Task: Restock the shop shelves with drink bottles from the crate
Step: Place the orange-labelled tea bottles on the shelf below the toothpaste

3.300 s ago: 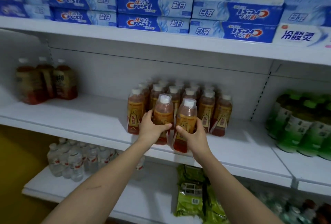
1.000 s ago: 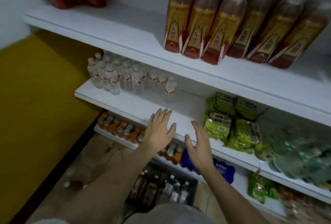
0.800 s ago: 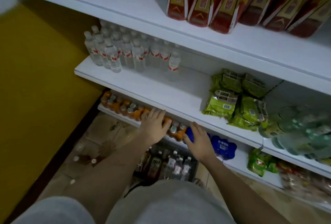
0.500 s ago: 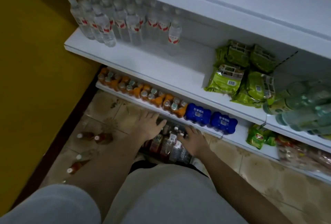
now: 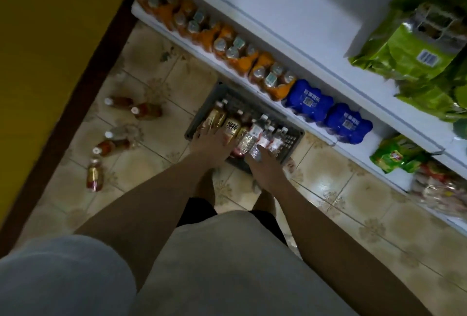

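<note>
Nearest us, our two bare forearms reach down over pale shorts toward a dark plastic crate (image 5: 294,138) on the tiled floor (image 5: 341,189). Our left hand (image 5: 211,145) lies on the brown tea bottles (image 5: 232,126) at the crate's left side, fingers spread across their labels; whether they grip any, we cannot tell. Our right hand (image 5: 264,166) meets the clear water bottles (image 5: 262,136) at the crate's near right edge, and whether its fingers are apart or closed round a bottle, we cannot tell either, since they are hidden behind the bottles. We count three or so tea bottles and about four water bottles in the crate, packed touching; blur prevents a firm tally.

To the left, near the dark skirting of a yellow wall (image 5: 50,50), five loose bottles (image 5: 149,110) lie on the floor tiles.

Just beyond the crate's far edge runs the lowest white shelf (image 5: 351,143), carrying a row of orange multipacks (image 5: 275,83) along its front edge, then two blue multipacks (image 5: 309,103) at their right. Farther right sit green snack bags (image 5: 394,156). On the shelf above, larger green packets (image 5: 409,47) fill its right end.
</note>
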A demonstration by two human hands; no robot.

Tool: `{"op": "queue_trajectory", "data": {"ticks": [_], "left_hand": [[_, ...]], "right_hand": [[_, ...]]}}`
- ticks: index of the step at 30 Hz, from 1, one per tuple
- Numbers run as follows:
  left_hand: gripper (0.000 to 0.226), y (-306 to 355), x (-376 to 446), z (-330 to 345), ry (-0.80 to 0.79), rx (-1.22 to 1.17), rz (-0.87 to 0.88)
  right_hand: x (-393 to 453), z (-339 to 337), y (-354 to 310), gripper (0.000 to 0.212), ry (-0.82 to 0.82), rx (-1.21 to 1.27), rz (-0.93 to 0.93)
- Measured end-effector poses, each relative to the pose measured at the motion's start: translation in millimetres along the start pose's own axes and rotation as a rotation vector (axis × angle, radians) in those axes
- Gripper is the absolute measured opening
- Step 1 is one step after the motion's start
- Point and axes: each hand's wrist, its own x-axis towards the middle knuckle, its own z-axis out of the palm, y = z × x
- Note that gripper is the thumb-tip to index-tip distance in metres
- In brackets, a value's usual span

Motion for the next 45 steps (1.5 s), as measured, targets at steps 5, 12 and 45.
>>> {"op": "queue_trajectory", "data": {"ticks": [5,12,45], "left_hand": [[0.063,-35.7,101.1,58.6,0.046,-0.134,-0.093],[0.084,-75.3,270.6,147.8,0.086,-0.276,-0.237],[0.087,-115.4,329.4,208.8,0.214,-0.246,-0.21]], "right_hand": [[101.1,41.8,21.0,0.055,-0.08,0.056,0.022],[278.2,106.8,93.2,0.056,-0.087,0.107,0.077],[337.9,162.6,132.8,0.015,0.11,0.395,0.051]]}}
